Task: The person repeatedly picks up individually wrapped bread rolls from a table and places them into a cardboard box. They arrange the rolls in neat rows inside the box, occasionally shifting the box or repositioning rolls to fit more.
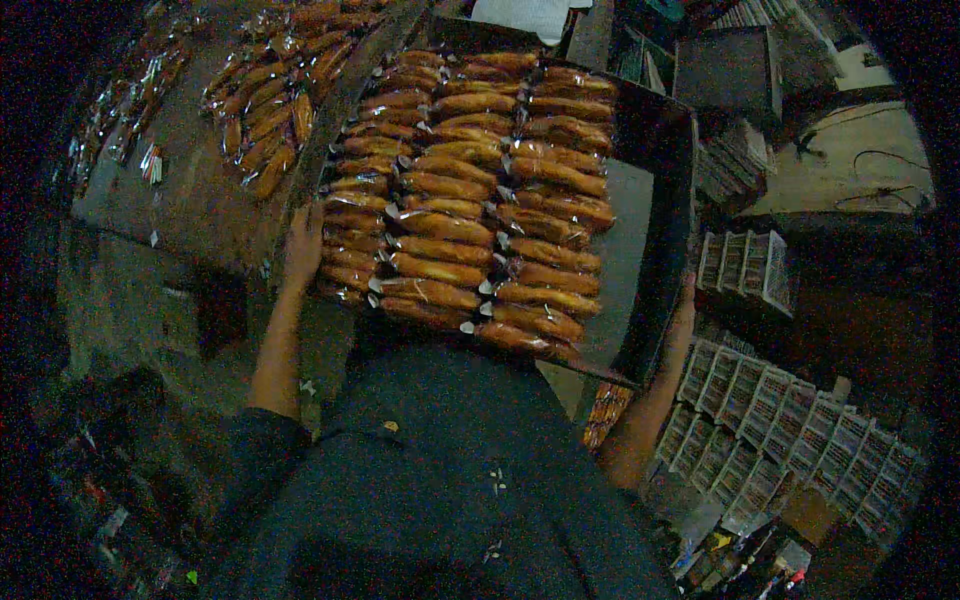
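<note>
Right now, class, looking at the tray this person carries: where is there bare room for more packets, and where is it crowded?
A bare strip of tray floor runs between the packet rows and the right wall by the right hand. The side at the left hand is packed to the rim. The table beyond holds a heap of packets.

A large dark tray point(655, 250) is carried level in front of the person, loaded with rows of orange-brown wrapped packets point(470, 190). The left hand point(303, 245) grips the tray's edge at nine o'clock; the right hand point(684, 318) clasps the rim at four o'clock. More packets point(270, 95) lie on the bench point(190, 200) at eleven o'clock. White wire racks point(780, 430) sit at four o'clock.
</note>
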The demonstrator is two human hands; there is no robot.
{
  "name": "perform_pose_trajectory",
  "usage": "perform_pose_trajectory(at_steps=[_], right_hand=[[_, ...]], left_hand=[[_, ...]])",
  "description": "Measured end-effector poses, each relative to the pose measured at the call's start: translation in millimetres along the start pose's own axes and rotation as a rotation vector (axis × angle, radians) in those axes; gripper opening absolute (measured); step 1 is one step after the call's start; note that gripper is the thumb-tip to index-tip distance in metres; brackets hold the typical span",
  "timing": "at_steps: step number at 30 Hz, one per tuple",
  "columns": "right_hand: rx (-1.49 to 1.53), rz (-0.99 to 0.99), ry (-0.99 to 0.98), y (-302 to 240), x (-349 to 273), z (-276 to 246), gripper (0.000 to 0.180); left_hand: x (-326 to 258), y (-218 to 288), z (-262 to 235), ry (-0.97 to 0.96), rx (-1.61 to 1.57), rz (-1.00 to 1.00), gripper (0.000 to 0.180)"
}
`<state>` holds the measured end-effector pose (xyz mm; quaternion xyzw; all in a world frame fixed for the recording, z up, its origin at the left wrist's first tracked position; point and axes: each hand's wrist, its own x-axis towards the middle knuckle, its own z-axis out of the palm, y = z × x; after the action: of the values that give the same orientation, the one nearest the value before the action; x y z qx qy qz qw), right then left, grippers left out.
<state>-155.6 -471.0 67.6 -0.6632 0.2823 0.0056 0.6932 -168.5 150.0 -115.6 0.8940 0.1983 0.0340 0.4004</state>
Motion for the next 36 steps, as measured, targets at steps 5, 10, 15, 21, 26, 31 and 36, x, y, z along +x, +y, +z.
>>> perform_pose_trajectory(at_steps=[5, 10, 15, 21, 26, 31, 36], right_hand=[[0.020, 0.003, 0.011, 0, -1, 1, 0.060], [0.049, -0.012, 0.025, 1, -4, 3, 0.058], [0.046, 0.002, 0.008, 4, 3, -1, 0.058], [-0.031, 0.054, 0.000, 2, 4, -8, 0.058], [-0.007, 0.050, 0.014, -2, -3, -3, 0.058], [0.018, 0.039, 0.030, -10, -10, 10, 0.058], [0.051, 0.048, 0.053, -21, -24, 28, 0.058]], left_hand=[[5, -7, -1, 0.058, 0.047, 0.143, 0.067], [0, 10, -9, -0.078, -0.050, 0.035, 0.075], [-1, 13, -5, 0.019, 0.039, -0.039, 0.080], [-1, 10, -4, -0.005, 0.065, -0.034, 0.078], [-5, 23, -7, 0.024, 0.046, -0.065, 0.074], [-9, 33, -13, -0.008, -0.003, 0.013, 0.074], [-9, 31, -12, 0.019, 0.010, -0.032, 0.073]])
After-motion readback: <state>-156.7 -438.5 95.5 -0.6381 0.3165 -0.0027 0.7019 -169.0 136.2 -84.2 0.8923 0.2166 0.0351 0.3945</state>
